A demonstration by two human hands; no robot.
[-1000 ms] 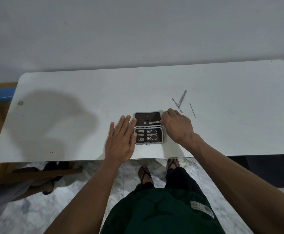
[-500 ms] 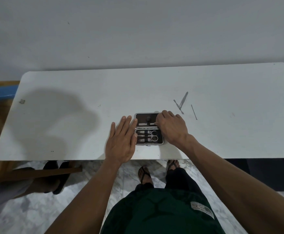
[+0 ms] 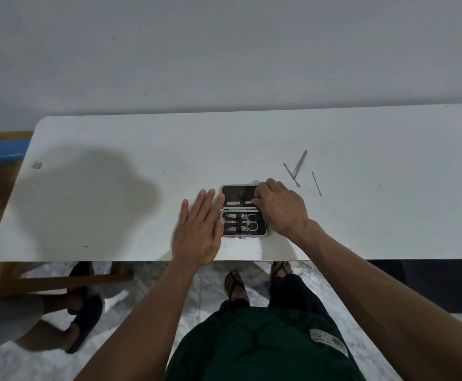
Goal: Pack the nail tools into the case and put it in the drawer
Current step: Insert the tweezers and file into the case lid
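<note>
A small dark nail case lies open on the white table near its front edge. Its near half holds scissors and two clippers under straps. In the far half lies a thin metal tool, with my right hand's fingertips pinched on its right end. Flat on the table, my left hand has its fingers spread against the case's left edge. To the right of the case, loose on the table, are two crossed metal tools and a thin metal stick.
Another person's legs in dark sandals stand at the lower left beside a wooden bar. My own feet are under the table's front edge. A white wall rises behind the table.
My right hand has moved left from the case's right corner over its far half, fingertips now on the thin tool there. My left hand has stayed beside the case.
</note>
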